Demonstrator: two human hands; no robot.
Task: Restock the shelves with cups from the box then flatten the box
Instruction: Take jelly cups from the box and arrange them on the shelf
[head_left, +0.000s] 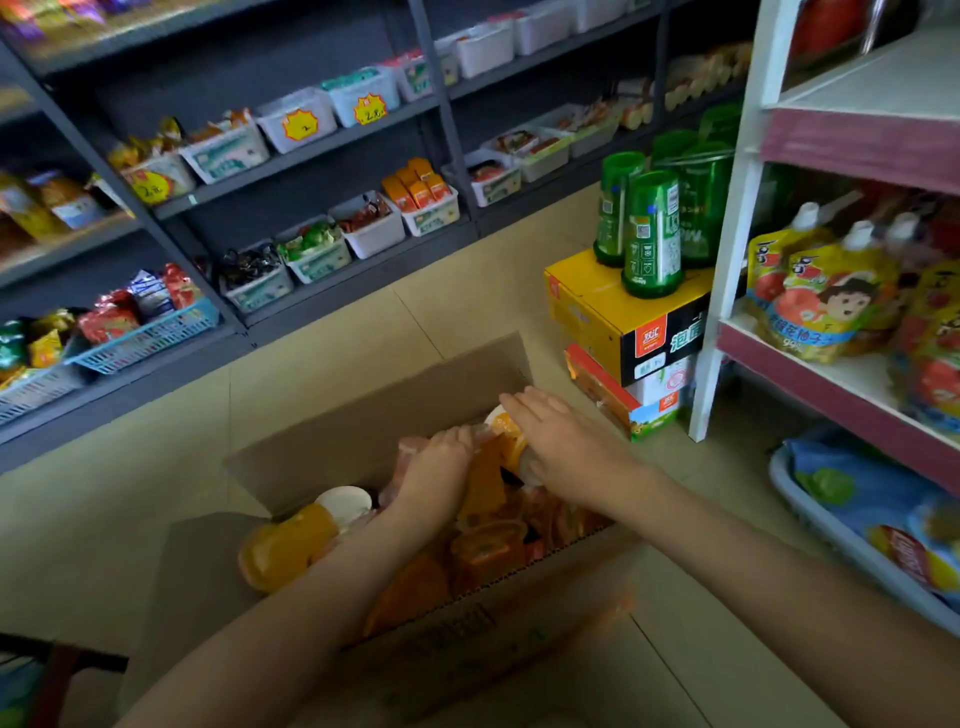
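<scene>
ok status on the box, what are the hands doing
left hand gripping cups inside the box. right hand flat on a white-lidded cup. box full, flaps up, nothing in the way.

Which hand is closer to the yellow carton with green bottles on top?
Right. The right hand rests at the open box's far corner, nearest the yellow carton; the left hand grips cups farther left.

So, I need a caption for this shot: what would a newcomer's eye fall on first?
Two bare hands in the open cardboard box on the floor, centre: the left hand grips one of the orange cups, the right hand lies flat on another. Then the green bottles standing on the yellow carton, right of the box.
</scene>
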